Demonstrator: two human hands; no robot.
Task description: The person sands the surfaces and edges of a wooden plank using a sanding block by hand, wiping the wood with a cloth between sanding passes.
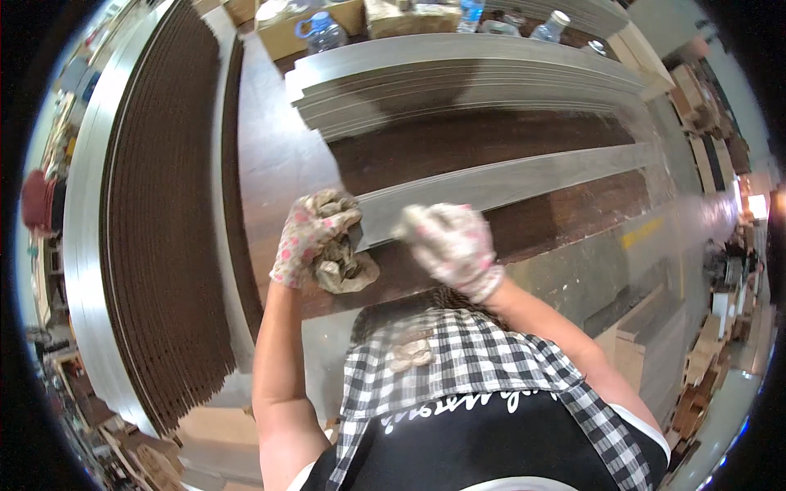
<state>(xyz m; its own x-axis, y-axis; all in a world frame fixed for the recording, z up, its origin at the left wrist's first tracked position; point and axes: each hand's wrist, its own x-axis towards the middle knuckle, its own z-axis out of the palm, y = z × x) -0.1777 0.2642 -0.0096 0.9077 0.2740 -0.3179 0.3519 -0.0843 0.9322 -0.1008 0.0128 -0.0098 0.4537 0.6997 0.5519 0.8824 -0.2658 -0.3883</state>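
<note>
My left hand (304,241), in a white glove with pink dots, is closed on a crumpled, stained rag (348,274). It is at the left end of a long grey plank (508,182), and part of the rag hangs below the fingers. Over the plank's near edge, a little to the right, is my right hand (449,245) in a matching glove. Motion blurs its fingers, which look curled in; whatever they may hold is hidden. The plank lies across a dark brown work surface (565,211).
Beyond the plank is a stack of grey boards (458,74). A tall row of dark-edged boards (164,221) runs along the left. At the back are a cardboard box (311,33), a blue-capped jug (323,34) and a clear bottle (550,27). Wooden panels (634,352) stand at the right.
</note>
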